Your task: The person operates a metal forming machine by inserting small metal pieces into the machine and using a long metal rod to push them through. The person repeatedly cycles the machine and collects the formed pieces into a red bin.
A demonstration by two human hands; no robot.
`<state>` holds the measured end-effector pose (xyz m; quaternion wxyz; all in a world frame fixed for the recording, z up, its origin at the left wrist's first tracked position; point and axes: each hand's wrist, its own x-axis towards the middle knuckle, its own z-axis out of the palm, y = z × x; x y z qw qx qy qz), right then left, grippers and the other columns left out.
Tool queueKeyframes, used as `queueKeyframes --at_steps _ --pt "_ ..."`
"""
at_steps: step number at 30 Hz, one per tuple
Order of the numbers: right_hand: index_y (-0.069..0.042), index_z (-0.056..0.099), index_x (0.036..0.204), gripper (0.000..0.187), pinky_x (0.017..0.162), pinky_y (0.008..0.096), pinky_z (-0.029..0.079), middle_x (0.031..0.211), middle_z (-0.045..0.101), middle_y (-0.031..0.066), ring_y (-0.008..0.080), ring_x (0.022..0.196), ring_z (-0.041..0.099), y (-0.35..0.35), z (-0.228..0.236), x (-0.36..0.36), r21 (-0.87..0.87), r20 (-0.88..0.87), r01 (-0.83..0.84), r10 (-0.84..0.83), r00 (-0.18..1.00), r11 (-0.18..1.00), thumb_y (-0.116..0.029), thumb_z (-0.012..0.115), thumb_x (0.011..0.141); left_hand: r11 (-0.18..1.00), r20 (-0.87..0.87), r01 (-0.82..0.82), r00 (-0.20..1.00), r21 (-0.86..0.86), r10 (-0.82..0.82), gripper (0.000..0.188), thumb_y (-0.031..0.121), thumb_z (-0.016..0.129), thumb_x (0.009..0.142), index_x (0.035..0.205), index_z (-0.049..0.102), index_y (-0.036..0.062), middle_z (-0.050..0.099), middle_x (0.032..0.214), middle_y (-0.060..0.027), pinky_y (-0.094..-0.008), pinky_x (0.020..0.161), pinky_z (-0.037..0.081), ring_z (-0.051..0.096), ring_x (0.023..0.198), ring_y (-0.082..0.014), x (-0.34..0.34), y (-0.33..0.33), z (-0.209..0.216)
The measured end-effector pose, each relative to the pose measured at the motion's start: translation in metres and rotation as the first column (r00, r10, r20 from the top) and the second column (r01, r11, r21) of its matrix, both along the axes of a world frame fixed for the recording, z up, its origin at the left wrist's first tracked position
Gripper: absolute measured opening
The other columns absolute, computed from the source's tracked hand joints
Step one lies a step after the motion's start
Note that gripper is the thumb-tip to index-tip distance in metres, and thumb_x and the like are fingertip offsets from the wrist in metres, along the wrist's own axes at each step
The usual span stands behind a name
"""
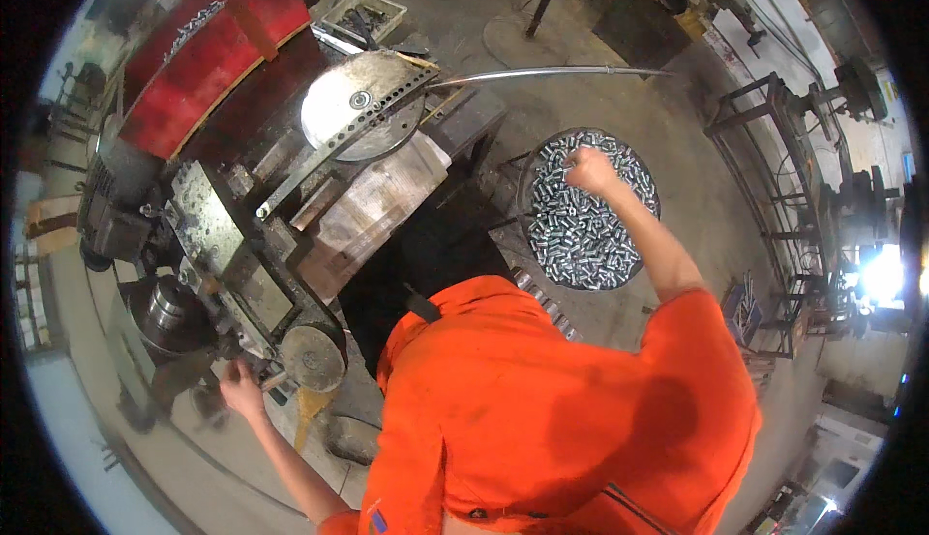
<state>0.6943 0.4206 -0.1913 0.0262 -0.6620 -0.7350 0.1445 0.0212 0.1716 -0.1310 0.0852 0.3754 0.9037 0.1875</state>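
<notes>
My right hand is over the far part of a round tray, its fingers curled together. Heaped in the tray are short, shiny metal cylinders. Whether a cylinder is between those fingers is too small to tell. Far to the left, my left hand is closed at the near end of a greasy machine, beside a round metal disc. What the left fingers grip is hidden against the dark machine parts. A ribbed metal cylinder stands on the machine just beyond that hand.
A large metal wheel with a perforated bar sits on the machine. Behind it rises a red guard. A long rod juts out rightward above the floor. Metal racks line the right side; a parts bin is at the back.
</notes>
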Motion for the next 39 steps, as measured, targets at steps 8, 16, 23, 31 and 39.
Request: queueKeyframes --at_steps 8,16,23,31,39 --pt "-0.005 0.069 0.088 0.030 0.088 0.0381 0.047 0.115 0.057 0.0202 0.0326 0.105 0.056 0.011 -0.062 -0.031 -0.218 0.168 -0.130 0.168 0.971 0.967 -0.016 0.055 0.064 0.996 0.052 -0.019 0.999 0.087 0.015 0.028 0.029 0.057 0.086 0.085 0.067 0.0030 0.068 0.073 -0.0067 -0.0317 0.067 0.046 0.064 0.069 -0.0180 0.008 0.000 0.004" --pt "-0.003 0.066 0.098 0.033 0.087 0.0383 0.048 0.105 0.063 0.0191 0.0314 0.100 0.060 0.041 -0.044 -0.058 -0.390 0.274 -0.073 0.192 0.942 0.918 -0.020 0.056 0.071 0.995 -0.010 -0.046 0.999 0.087 0.047 0.034 0.033 0.057 0.087 0.085 0.066 0.0000 0.068 0.076 -0.0092 -0.0314 0.066 0.046 0.064 0.070 -0.0176 0.010 0.000 0.003" --pt "-0.005 0.067 0.091 0.034 0.086 0.0371 0.049 0.103 0.064 0.0170 0.0300 0.098 0.061 0.037 -0.043 -0.046 -0.265 0.236 -0.039 0.104 0.966 0.964 -0.027 0.061 0.066 0.983 0.021 -0.039 0.999 0.178 0.035 0.038 0.035 0.058 0.087 0.084 0.064 -0.0023 0.065 0.073 -0.0091 -0.0337 0.067 0.046 0.059 0.065 -0.0192 0.020 -0.001 0.007" --pt "-0.002 0.064 0.070 0.025 0.065 0.0451 0.049 0.071 0.061 0.0204 0.0377 0.071 0.060 -0.015 0.061 -0.121 -0.091 -0.336 -0.224 0.181 0.924 0.970 -0.024 0.059 0.058 0.889 0.317 0.101 0.911 0.447 -0.263 0.025 0.021 0.055 0.090 0.083 0.059 -0.0024 0.058 0.071 -0.0051 -0.0273 0.066 0.042 0.052 0.066 -0.0130 0.080 0.002 0.092" --pt "0.001 0.059 0.076 0.029 0.072 0.0433 0.044 0.096 0.051 0.0177 0.0363 0.086 0.049 -0.067 0.125 -0.307 0.710 -0.511 -0.515 0.854 0.094 0.481 -0.018 0.060 0.053 0.804 0.438 0.290 0.717 0.520 -0.542 0.030 0.022 0.052 0.093 0.082 0.058 -0.0055 0.062 0.066 -0.0088 -0.0258 0.064 0.043 0.057 0.063 -0.0120 0.152 0.064 0.113"
